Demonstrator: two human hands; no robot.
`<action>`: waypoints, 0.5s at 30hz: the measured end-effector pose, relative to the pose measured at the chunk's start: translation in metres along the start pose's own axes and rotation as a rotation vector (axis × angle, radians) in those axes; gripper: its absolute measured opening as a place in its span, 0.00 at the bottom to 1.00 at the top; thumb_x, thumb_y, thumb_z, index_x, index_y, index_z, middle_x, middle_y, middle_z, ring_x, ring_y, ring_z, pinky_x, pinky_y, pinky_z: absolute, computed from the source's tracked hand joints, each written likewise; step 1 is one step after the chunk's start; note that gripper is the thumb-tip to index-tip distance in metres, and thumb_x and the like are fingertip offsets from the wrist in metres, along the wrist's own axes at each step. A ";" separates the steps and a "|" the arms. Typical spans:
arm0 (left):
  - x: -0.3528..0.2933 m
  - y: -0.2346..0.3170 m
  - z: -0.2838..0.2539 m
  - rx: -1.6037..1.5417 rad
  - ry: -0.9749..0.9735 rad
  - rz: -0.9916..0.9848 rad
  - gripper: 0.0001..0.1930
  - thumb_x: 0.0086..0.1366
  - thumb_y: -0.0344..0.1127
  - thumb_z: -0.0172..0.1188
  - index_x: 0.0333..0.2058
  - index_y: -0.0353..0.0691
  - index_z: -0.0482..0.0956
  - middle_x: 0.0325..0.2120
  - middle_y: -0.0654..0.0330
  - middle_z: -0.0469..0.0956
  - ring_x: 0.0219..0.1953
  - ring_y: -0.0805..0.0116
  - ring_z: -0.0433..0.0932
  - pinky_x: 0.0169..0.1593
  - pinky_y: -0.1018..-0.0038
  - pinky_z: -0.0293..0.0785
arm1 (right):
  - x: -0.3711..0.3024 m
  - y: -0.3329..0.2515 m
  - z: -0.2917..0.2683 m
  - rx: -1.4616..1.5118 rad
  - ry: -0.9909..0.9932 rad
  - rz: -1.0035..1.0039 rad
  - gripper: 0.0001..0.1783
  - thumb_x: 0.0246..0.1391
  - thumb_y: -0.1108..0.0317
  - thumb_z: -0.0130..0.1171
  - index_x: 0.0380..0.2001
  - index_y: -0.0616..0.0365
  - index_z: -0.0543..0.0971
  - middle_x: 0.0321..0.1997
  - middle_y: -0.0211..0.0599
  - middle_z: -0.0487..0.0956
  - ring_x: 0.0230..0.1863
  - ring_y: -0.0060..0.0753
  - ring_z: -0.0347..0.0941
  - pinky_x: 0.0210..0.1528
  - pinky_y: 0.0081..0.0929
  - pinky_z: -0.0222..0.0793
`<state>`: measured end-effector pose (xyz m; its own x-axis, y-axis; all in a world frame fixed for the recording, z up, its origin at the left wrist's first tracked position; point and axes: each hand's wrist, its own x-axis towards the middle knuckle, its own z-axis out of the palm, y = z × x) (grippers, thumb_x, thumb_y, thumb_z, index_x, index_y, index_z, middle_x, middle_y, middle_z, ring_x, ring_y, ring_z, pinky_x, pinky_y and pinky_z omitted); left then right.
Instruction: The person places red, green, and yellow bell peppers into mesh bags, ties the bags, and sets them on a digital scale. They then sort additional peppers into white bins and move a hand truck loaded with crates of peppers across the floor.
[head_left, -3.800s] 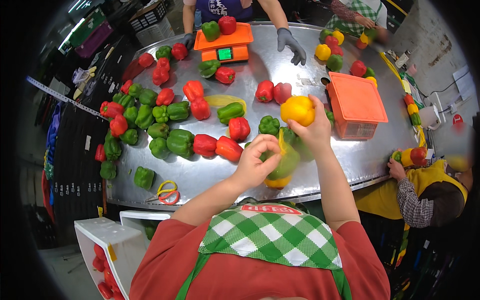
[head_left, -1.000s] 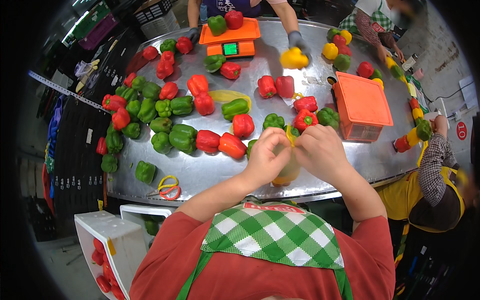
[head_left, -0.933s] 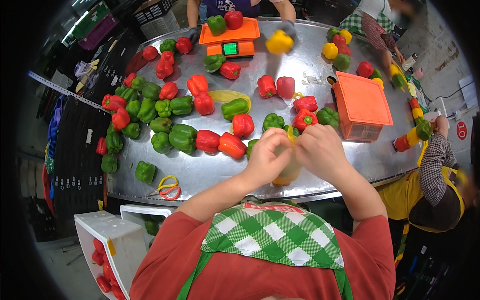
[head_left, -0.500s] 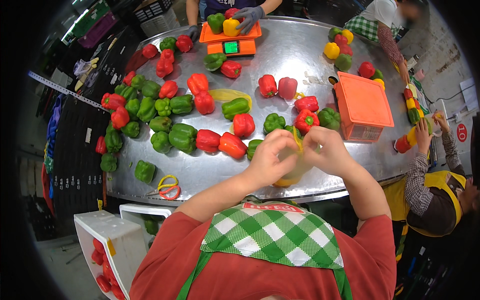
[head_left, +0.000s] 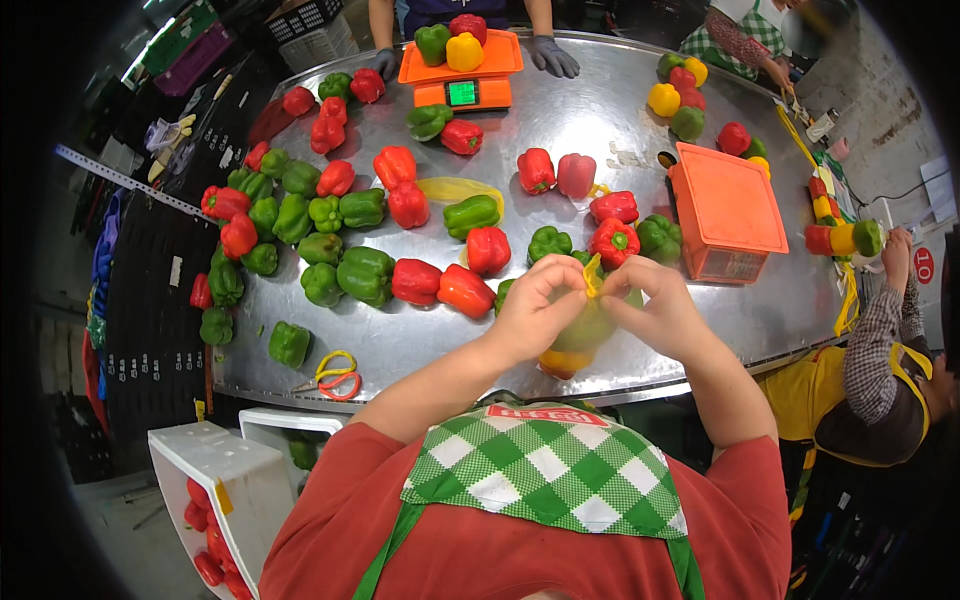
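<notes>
A yellow mesh bag [head_left: 590, 328] hangs between my two hands near the table's front edge, its neck pinched into a twisted tip that sticks up. My left hand [head_left: 540, 308] grips one side of that neck between thumb and fingers. From the other side, my right hand [head_left: 652, 308] pinches it too, the fingertips of both hands almost touching. At the bag's lower end a yellow and orange-red bell pepper shape [head_left: 566, 362] shows; the rest of its contents is blurred by the mesh. Just beyond my hands lie a red pepper [head_left: 613, 241] and a green pepper [head_left: 548, 244].
Red and green peppers [head_left: 365, 275] cover the table's left half, around an empty yellow net [head_left: 450, 190]. Scissors [head_left: 338, 376] lie at the front edge. An orange crate [head_left: 728, 215] stands right; across, a scale [head_left: 462, 92] bears peppers near a co-worker's gloved hand [head_left: 553, 57].
My hands have drawn closer together at the bag's neck. Across the table, the gloved hand has left the peppers on the scale. At right, a co-worker's netted peppers have swung level.
</notes>
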<state>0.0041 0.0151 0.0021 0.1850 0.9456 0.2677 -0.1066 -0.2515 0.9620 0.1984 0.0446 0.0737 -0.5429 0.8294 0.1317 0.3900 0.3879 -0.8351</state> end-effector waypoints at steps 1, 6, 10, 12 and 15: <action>0.000 0.000 0.000 0.002 0.003 0.003 0.05 0.60 0.30 0.59 0.33 0.36 0.75 0.41 0.58 0.72 0.46 0.67 0.72 0.53 0.72 0.65 | -0.001 0.000 0.002 -0.066 0.029 -0.048 0.05 0.44 0.75 0.64 0.26 0.61 0.77 0.27 0.33 0.75 0.31 0.29 0.73 0.35 0.26 0.67; 0.000 0.002 -0.001 0.085 0.008 0.032 0.05 0.61 0.30 0.59 0.34 0.36 0.75 0.41 0.56 0.73 0.46 0.65 0.73 0.52 0.72 0.67 | -0.002 -0.002 0.013 -0.414 0.202 -0.285 0.06 0.40 0.74 0.65 0.25 0.56 0.78 0.24 0.32 0.74 0.29 0.38 0.72 0.32 0.34 0.64; 0.000 0.015 0.001 0.313 0.088 0.180 0.06 0.58 0.29 0.60 0.34 0.37 0.76 0.39 0.54 0.76 0.42 0.58 0.77 0.46 0.69 0.73 | -0.001 0.001 0.017 -0.406 0.249 -0.313 0.06 0.38 0.75 0.64 0.22 0.55 0.76 0.22 0.31 0.73 0.27 0.38 0.72 0.31 0.33 0.63; 0.003 0.018 -0.001 0.507 0.101 0.369 0.08 0.54 0.28 0.62 0.34 0.38 0.77 0.37 0.55 0.77 0.38 0.57 0.79 0.41 0.68 0.75 | -0.001 0.005 0.017 -0.334 0.244 -0.274 0.06 0.38 0.75 0.63 0.22 0.57 0.75 0.22 0.32 0.72 0.26 0.38 0.71 0.30 0.33 0.64; 0.012 0.023 -0.007 0.736 0.061 0.621 0.10 0.49 0.28 0.63 0.32 0.39 0.77 0.33 0.57 0.78 0.32 0.58 0.79 0.36 0.68 0.77 | 0.000 0.007 0.017 -0.175 0.204 -0.160 0.05 0.38 0.75 0.60 0.22 0.60 0.75 0.22 0.35 0.72 0.25 0.35 0.71 0.30 0.29 0.66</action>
<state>-0.0027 0.0220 0.0271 0.2492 0.6041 0.7570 0.4748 -0.7575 0.4481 0.1879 0.0405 0.0588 -0.4543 0.8090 0.3731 0.4435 0.5686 -0.6928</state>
